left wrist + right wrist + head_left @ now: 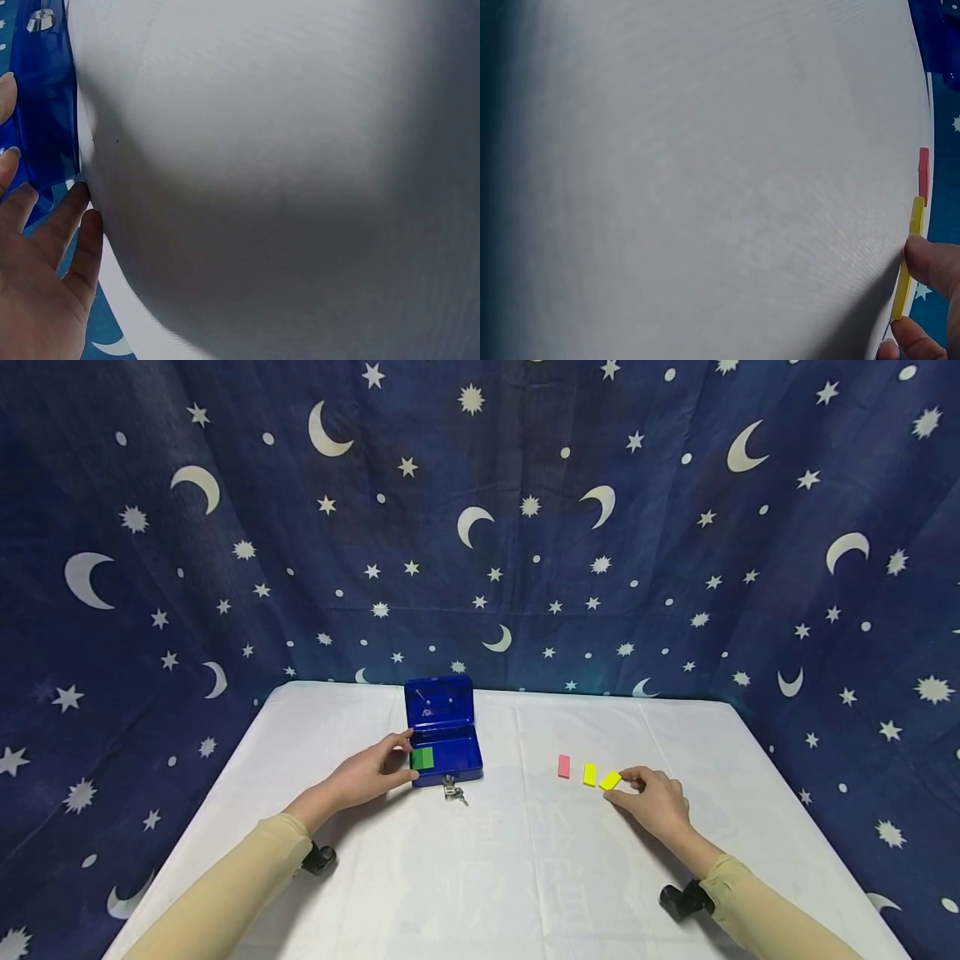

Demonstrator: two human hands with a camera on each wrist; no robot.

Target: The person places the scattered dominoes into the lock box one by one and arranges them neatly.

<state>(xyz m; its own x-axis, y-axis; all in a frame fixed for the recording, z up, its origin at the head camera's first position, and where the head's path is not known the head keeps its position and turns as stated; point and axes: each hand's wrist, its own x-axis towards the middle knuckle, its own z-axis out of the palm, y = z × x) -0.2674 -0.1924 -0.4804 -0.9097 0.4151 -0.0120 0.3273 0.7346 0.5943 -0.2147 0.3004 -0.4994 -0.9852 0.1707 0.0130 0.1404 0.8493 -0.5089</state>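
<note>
A small blue cash box (457, 752) stands with its lid (441, 703) raised at the back. Two green blocks (422, 758) lie side by side inside, against its left wall. My left hand (367, 774) grips the box at its left end, thumb by the front corner and fingertips by the rear one. Over on the right, my right hand (657, 802) pinches a yellow block (611, 780) by its two ends between thumb and finger. Just left of it lie a second yellow block (589, 774) and a pink block (564, 767).
A metal latch with keys (452, 791) hangs at the front of the box and reaches the white tablecloth (480, 877). Behind the table hangs a dark blue curtain (540, 568) with moons and stars. Black wrist cameras (321, 859) sit under both sleeves.
</note>
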